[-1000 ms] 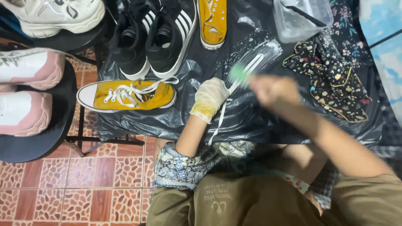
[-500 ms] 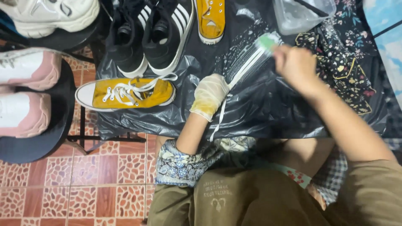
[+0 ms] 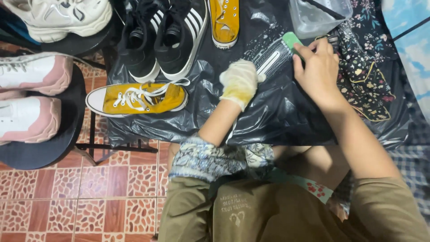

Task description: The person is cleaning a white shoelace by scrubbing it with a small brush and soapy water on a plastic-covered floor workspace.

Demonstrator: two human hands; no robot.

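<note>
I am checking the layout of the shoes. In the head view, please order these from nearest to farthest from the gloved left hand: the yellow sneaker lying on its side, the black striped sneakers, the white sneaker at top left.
From the left hand:
1. Black striped sneakers, up and left.
2. Yellow sneaker, left; close to first.
3. White sneaker, far top-left corner.

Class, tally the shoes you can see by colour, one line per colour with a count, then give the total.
Yellow shoes: 2
Black shoes with white stripes: 2
White-and-pink shoes: 2
White shoe: 1
Total: 7
</note>
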